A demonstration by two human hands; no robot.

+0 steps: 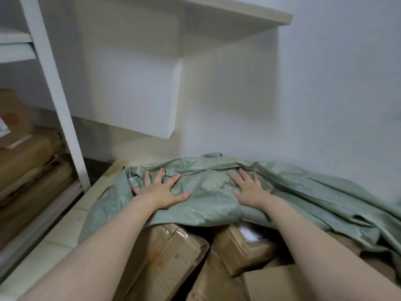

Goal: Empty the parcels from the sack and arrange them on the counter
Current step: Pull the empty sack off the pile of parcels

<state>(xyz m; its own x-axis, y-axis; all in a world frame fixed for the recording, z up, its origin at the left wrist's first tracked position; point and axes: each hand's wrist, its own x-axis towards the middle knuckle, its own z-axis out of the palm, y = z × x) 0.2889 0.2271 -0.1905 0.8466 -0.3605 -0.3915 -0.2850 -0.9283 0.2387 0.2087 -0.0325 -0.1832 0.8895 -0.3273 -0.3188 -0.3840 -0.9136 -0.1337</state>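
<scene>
Head camera, looking down: both my bare forearms stretched out from six o'clock toward the middle of the view. My left hand [159,190] lay at about seven o'clock, palm down, fingers straight and fanned wide, pressed flat on the sack [206,203] and gripping nothing. My right hand [249,187] lay at about five o'clock in the same way, open and flat with the fingers spread, its palm resting on the cloth.

The sack was a woven grey-green plastic, thin and faintly shiny, rumpled into long soft folds. It sprawled from seven o'clock across to four o'clock, slack and mostly flattened under my palms. Its near hem hung loose over the parcels at six o'clock.

There, a brown cardboard box [165,257], rectangular and wrapped in glossy clear tape, poked out beneath my left wrist. Just beside it, a smaller taped box [243,248] sat tilted, with the corner of a white label showing under the sack's edge. A flat cardboard sheet [275,285] of plain matt finish lay against it lower down. How many more were under the cloth I could not tell.

The sack rested on a pale tiled surface [65,224] with thin grout lines, at eight o'clock. A white square post [54,83] rose at ten o'clock, with stacked brown cartons [28,166], blurred, behind it at nine. A smooth white block [134,90] hung at eleven o'clock beneath a pale shelf board [217,14] at twelve. The white wall [336,83] filled two o'clock.
</scene>
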